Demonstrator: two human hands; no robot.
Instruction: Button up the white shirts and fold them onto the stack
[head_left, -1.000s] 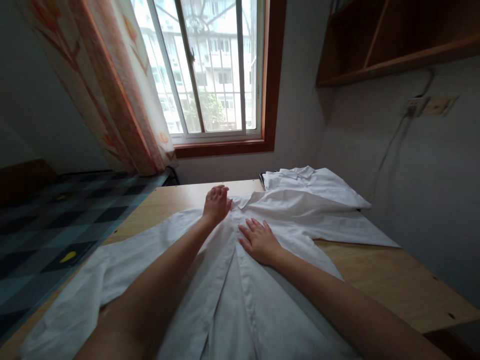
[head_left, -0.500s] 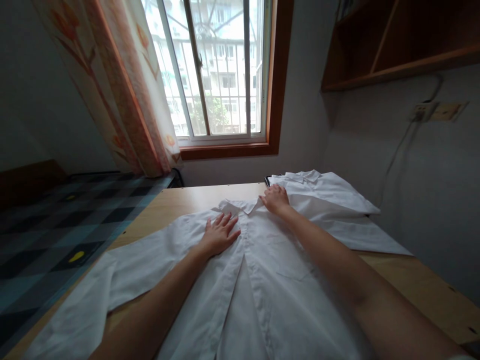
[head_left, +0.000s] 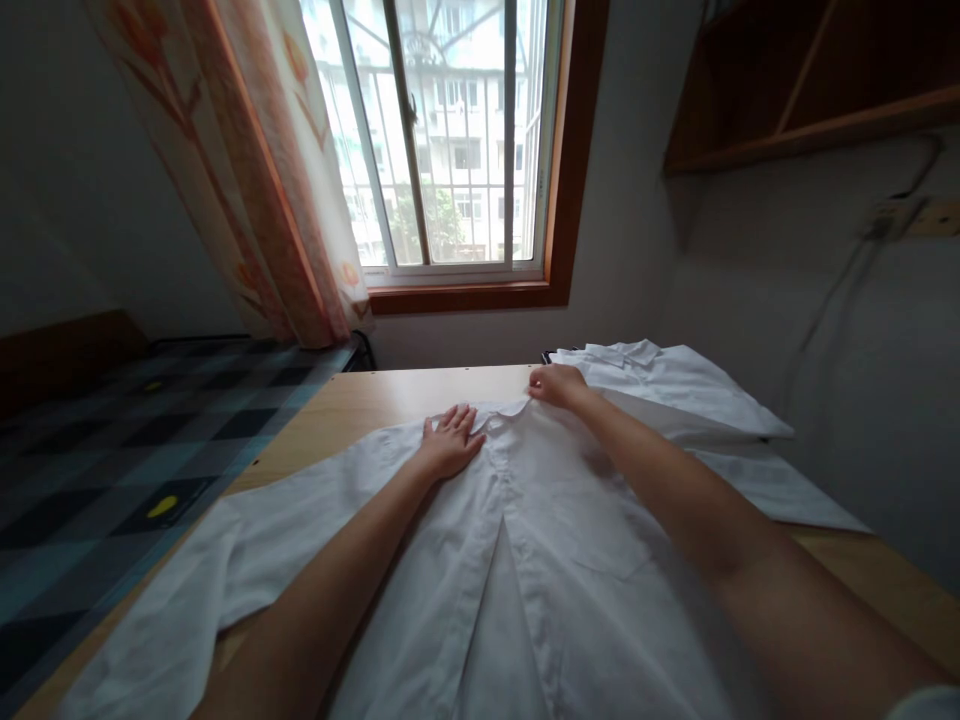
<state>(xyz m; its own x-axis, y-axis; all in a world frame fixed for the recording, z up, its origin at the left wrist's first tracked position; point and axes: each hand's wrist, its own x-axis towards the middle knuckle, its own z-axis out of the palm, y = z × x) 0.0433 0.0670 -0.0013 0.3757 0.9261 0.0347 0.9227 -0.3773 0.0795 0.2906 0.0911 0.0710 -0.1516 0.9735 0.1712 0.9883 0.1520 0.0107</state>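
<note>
A white long-sleeved shirt (head_left: 577, 510) lies front side up on the wooden table, its collar (head_left: 499, 408) toward the window and its front edges parted lower down. My left hand (head_left: 450, 442) rests flat beside the collar on the left shoulder area, fingers spread. At the right side of the collar, my right hand (head_left: 556, 386) pinches the shirt's fabric near the shoulder, and the cloth there is lifted slightly. The left sleeve stretches out toward the table's near left edge. My right forearm covers part of the right shoulder and sleeve.
A stack of folded white shirts (head_left: 667, 380) sits at the table's far right. The wooden table (head_left: 390, 392) borders a bed with a checked cover (head_left: 202, 430) on the left. Ahead are a curtain (head_left: 262, 200) and a window; a wooden shelf (head_left: 810, 130) hangs upper right.
My right hand has closed on the shirt near the collar and raised the fabric a little. My left hand has slid slightly farther up toward the collar. The view has shifted slightly.
</note>
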